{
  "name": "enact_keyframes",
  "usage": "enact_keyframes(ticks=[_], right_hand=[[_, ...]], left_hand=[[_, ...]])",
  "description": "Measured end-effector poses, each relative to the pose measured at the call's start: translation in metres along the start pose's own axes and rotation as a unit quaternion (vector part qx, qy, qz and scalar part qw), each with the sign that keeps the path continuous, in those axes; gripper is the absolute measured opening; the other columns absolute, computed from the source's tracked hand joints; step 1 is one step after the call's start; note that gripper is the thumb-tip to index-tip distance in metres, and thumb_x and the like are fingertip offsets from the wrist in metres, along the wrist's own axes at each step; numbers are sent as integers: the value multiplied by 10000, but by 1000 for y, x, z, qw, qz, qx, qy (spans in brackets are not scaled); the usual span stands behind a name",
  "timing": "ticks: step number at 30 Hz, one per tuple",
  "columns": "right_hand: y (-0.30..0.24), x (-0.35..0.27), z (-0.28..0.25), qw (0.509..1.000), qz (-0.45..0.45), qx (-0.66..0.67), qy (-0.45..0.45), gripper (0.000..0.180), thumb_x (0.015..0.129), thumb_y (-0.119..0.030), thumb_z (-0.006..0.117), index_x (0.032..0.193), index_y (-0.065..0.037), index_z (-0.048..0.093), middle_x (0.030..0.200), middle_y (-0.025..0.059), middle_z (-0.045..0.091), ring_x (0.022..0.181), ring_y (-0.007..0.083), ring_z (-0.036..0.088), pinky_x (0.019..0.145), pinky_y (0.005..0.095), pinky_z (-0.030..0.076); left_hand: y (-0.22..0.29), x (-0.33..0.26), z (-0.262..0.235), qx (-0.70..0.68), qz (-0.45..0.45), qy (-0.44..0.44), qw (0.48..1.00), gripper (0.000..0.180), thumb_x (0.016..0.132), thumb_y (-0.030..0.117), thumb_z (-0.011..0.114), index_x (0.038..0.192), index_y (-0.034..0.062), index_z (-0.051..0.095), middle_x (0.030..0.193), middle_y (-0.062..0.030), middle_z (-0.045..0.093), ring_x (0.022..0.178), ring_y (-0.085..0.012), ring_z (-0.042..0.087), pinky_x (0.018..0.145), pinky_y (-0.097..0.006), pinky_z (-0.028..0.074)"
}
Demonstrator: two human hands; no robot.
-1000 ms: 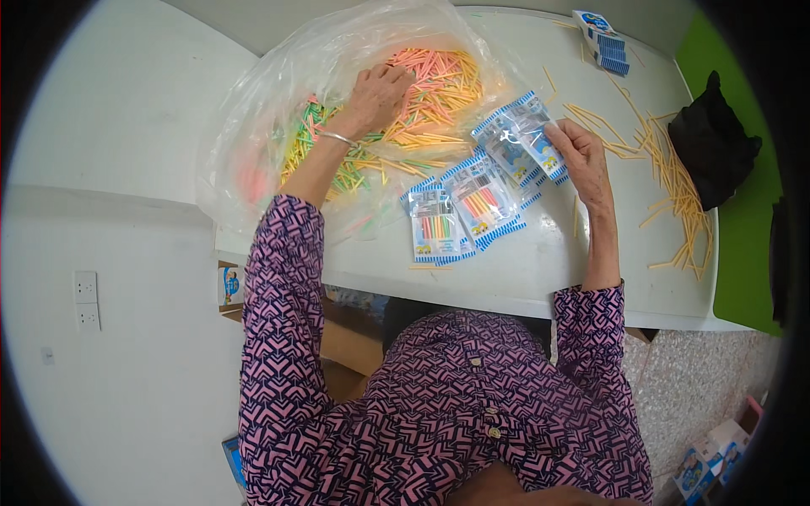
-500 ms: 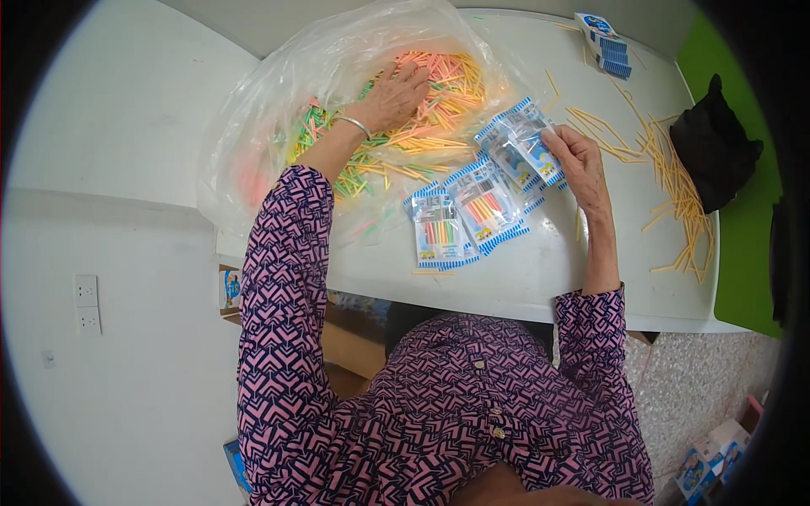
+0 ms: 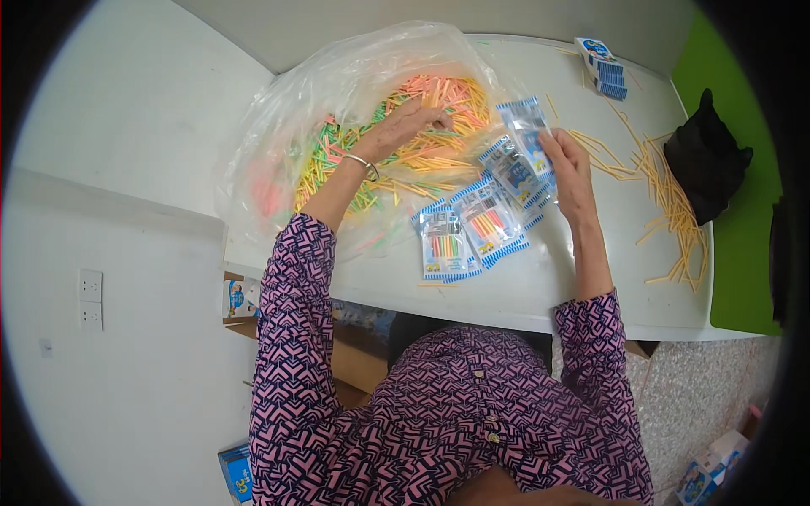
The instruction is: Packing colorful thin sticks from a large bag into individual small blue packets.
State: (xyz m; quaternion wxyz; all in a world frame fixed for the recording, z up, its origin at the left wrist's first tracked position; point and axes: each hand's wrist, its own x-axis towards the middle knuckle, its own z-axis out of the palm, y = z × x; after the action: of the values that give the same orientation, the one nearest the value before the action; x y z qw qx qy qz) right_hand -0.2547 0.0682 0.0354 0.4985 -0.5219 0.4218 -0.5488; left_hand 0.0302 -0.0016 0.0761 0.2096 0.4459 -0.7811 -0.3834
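A pale desk (image 3: 506,304) stands against the wall (image 3: 143,110), a green panel (image 3: 742,194) at its right end. The left hand (image 3: 407,131), arm stretched forward, pinches some coloured sticks (image 3: 434,93) among the heap inside one clear bag (image 3: 295,97); the right hand (image 3: 570,169) grips one blue-and-white packet (image 3: 525,122) by its edge. I count three more packets (image 3: 485,221) plainly, further edges beneath, and one black bundle (image 3: 704,160) beside loose yellow sticks (image 3: 675,223).

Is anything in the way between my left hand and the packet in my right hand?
Yes: the left hand is at the coloured sticks in the clear plastic bag, and the bag's right side lies between it and the packet in the right hand. Beyond sticks and film, nothing else shows.
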Motion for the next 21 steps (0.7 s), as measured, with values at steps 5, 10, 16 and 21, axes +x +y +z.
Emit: enact_keyframes(ticks=[5,10,16,21], right_hand=[[-20,55,41,985,4,161,-62,237,917,-231,533,962,-15,619,931,19,605,911,82,516,762,230,430],[-6,87,90,957,42,262,-116,293,913,-251,545,1026,12,608,979,77,638,907,142,593,769,261,492],[-3,89,106,944,131,239,-183,293,893,-258,574,994,12,621,914,75,644,798,138,612,702,257,519],[3,96,97,978,10,191,-85,187,882,-200,592,920,-20,627,827,12,629,704,64,553,629,207,453]], left_hand=[[6,5,17,-433,-83,-161,883,305,928,288,492,1002,11,597,957,-122,631,846,-198,618,810,-316,499],[12,3,29,-546,-91,-247,795,248,936,252,482,997,22,552,924,-158,614,749,-210,614,700,-298,518],[-3,10,25,-579,-114,-256,765,243,935,229,496,1015,4,546,871,-160,625,706,-240,635,642,-322,541],[-2,12,24,-523,-141,-154,827,260,916,232,540,962,-22,567,893,-174,628,722,-235,632,648,-310,536]])
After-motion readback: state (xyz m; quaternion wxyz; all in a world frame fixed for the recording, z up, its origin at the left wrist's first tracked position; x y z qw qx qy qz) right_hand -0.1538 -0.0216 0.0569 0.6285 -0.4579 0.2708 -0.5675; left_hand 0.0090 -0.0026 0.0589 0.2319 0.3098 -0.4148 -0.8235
